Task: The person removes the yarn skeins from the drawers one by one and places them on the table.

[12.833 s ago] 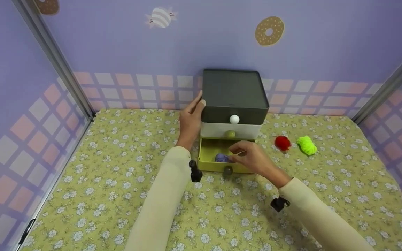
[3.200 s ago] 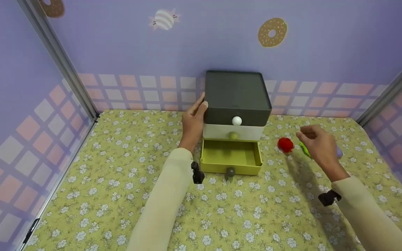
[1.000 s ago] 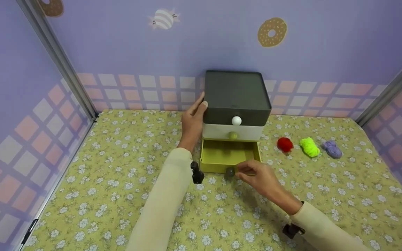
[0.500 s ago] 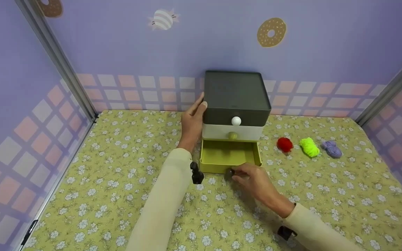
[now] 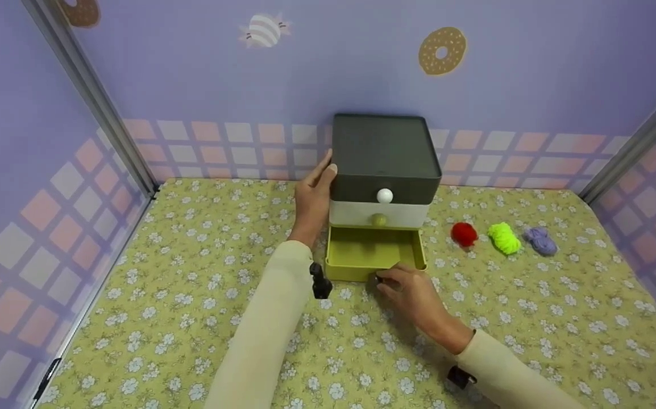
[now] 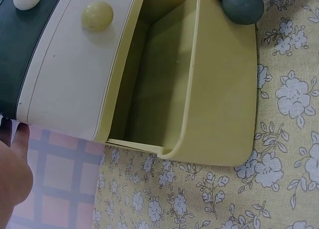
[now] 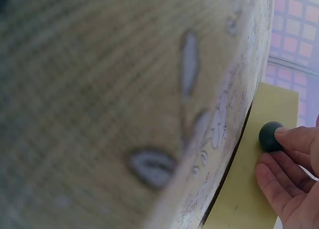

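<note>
A small chest of three stacked drawers (image 5: pixel 385 145) stands against the back wall, dark grey on top, white in the middle, olive yellow at the bottom. The bottom drawer (image 5: pixel 333 272) is pulled out, with nothing inside it. My left hand (image 5: pixel 312 201) rests against the chest's left side, fingers extended along it. At the drawer's front my right hand (image 5: pixel 413 292) pinches the round dark green knob (image 7: pixel 270 136) between thumb and fingers. The knob's far side is partly hidden by the fingers in the head view.
To the right of the chest lie a red yarn ball (image 5: pixel 464 234), a neon green yarn bundle (image 5: pixel 504 238) and a purple yarn bundle (image 5: pixel 540 241) in a row. A flowered cloth (image 5: pixel 180 318) covers the table. Patterned walls enclose the back and sides.
The purple yarn went from inside the bottom drawer to the table, right of the green one. My right hand came back left and took the drawer knob. My left hand stayed put.
</note>
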